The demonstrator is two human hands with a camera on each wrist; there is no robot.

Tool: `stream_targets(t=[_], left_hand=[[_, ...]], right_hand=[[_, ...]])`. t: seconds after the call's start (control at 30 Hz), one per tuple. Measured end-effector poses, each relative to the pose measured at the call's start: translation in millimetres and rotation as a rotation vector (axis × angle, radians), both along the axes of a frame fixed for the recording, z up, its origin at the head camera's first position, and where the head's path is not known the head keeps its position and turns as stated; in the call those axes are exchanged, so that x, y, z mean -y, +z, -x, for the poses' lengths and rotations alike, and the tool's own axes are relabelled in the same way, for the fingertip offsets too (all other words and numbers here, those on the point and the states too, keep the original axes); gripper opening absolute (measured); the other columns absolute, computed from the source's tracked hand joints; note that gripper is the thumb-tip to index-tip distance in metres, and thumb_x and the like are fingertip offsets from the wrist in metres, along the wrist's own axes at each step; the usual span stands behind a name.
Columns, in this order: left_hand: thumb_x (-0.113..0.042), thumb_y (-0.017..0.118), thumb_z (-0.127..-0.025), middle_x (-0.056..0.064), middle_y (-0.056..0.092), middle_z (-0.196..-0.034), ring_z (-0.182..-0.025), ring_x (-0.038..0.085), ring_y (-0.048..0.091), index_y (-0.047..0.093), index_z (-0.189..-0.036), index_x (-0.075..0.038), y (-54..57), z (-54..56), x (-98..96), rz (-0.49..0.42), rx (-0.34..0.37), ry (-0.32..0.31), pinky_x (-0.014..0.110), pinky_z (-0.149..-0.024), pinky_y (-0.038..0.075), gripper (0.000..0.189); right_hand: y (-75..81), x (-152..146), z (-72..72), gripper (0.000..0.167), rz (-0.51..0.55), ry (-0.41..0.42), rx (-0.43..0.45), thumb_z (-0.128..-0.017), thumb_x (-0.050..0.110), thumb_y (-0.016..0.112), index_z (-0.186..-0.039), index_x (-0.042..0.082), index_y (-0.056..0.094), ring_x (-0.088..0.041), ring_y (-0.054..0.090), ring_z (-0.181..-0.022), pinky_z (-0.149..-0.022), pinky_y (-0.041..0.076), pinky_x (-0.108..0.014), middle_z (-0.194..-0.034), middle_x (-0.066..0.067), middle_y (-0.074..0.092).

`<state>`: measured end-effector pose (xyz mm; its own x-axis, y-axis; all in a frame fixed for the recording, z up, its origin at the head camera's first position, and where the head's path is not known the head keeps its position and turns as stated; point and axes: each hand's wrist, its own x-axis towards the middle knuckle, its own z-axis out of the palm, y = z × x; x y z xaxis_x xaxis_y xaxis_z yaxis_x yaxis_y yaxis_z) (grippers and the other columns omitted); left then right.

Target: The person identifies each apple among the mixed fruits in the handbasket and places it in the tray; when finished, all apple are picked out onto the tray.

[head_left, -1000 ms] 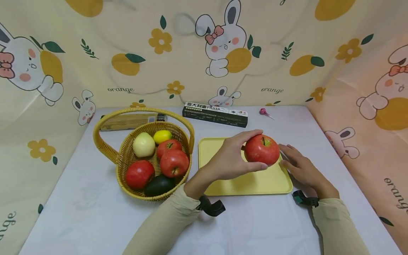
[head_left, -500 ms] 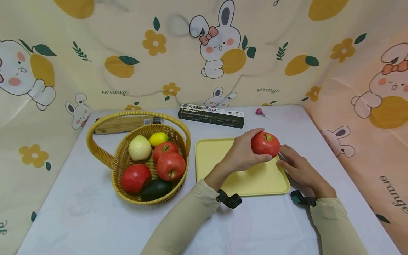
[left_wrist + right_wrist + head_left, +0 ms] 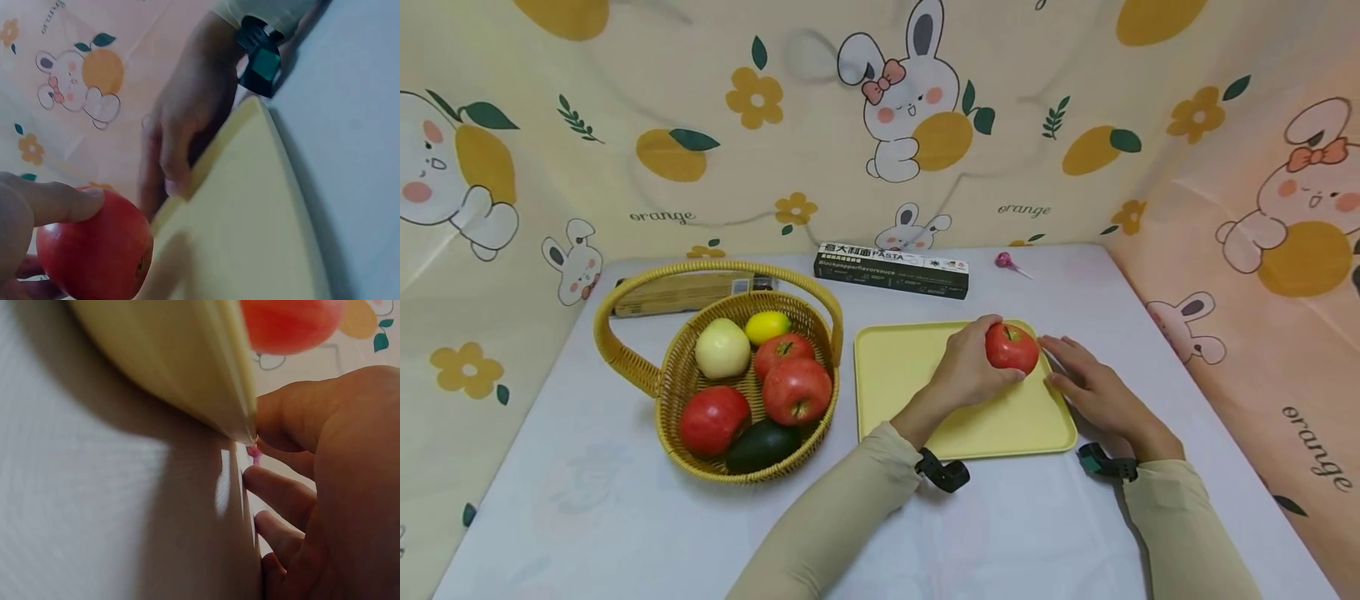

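My left hand [image 3: 966, 368] grips a red apple [image 3: 1012, 348] from its left side, thumb in front and fingers behind. The apple is held low over the right back part of a yellow tray [image 3: 891, 375]; in the left wrist view the tray surface [image 3: 250, 206] shows beside it. My right hand [image 3: 1093, 387] rests at the tray's right edge, fingers loosely extended. In the right wrist view its thumb [image 3: 290, 412] touches the tray rim while the other fingertips are down on the white tabletop.
Left of the tray, a wicker basket [image 3: 664, 425] with a tall handle holds red apples [image 3: 715, 419], a pale round fruit [image 3: 722, 348], a lemon [image 3: 768, 327] and a dark green avocado [image 3: 763, 446]. Behind lie a pasta box [image 3: 891, 271], a lollipop [image 3: 1004, 260] and a brown pack [image 3: 677, 293].
My left hand has lowered the apple toward the tray's right back part, after shifting right earlier. My right hand has stayed at the tray's edge. The head view has turned slightly right.
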<state>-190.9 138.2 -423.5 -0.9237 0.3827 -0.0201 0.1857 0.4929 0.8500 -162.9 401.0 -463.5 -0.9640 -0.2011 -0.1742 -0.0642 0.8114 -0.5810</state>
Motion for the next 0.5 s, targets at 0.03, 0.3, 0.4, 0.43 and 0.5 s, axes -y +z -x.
stream_targets(t=[0.03, 0.3, 0.4, 0.43, 0.5], left_hand=[[-0.024, 0.093, -0.089, 0.004, 0.062, -0.152, -0.138, 0.023, 0.056, 0.051, -0.159, -0.014, -2.8, 0.6, -0.5, 0.004, 0.002, 0.003, 0.032, -0.108, 0.058, 0.082], [-0.021, 0.093, -0.088, 0.005, 0.062, -0.155, -0.138, 0.024, 0.058, 0.049, -0.160, -0.013, -19.4, 3.3, -4.7, -0.008, -0.073, -0.017, 0.032, -0.115, 0.054, 0.085], [-0.017, 0.093, -0.088, 0.005, 0.060, -0.159, -0.141, 0.024, 0.059, 0.047, -0.164, -0.015, -23.4, 2.6, -6.2, 0.028, -0.144, -0.015, 0.033, -0.121, 0.050, 0.089], [-0.017, 0.093, -0.088, 0.006, 0.059, -0.160, -0.143, 0.024, 0.059, 0.047, -0.165, -0.015, -24.2, 2.4, -6.4, 0.043, -0.163, -0.013, 0.034, -0.123, 0.048, 0.090], [-0.015, 0.092, -0.089, 0.005, 0.057, -0.163, -0.145, 0.024, 0.058, 0.045, -0.167, -0.018, -25.7, 2.0, -6.6, 0.066, -0.182, -0.013, 0.035, -0.125, 0.046, 0.092]], right_hand=[[-0.3, 0.1, 0.0, 0.075, -0.003, 0.002, -0.002, -0.111, 0.044, 0.062, -0.176, 0.030, 0.027, -0.051, 0.010, -0.168, -0.116, 0.020, -0.091, -0.181, -0.021, 0.022], [-0.9, -0.7, -1.7, 0.075, -0.002, 0.002, -0.013, -0.111, 0.043, 0.062, -0.176, 0.028, 0.027, -0.051, 0.010, -0.168, -0.115, 0.020, -0.091, -0.181, -0.022, 0.022], [-1.1, -0.2, -1.6, 0.074, -0.001, 0.000, -0.018, -0.111, 0.042, 0.062, -0.175, 0.029, 0.028, -0.051, 0.009, -0.168, -0.116, 0.019, -0.091, -0.181, -0.022, 0.022], [-1.1, 0.1, -1.6, 0.074, -0.001, -0.001, -0.018, -0.111, 0.042, 0.062, -0.176, 0.029, 0.028, -0.050, 0.009, -0.169, -0.117, 0.018, -0.091, -0.181, -0.021, 0.022], [-1.4, 0.5, -1.6, 0.074, -0.002, -0.001, -0.021, -0.111, 0.041, 0.061, -0.176, 0.029, 0.028, -0.050, 0.009, -0.169, -0.117, 0.018, -0.091, -0.181, -0.021, 0.022]])
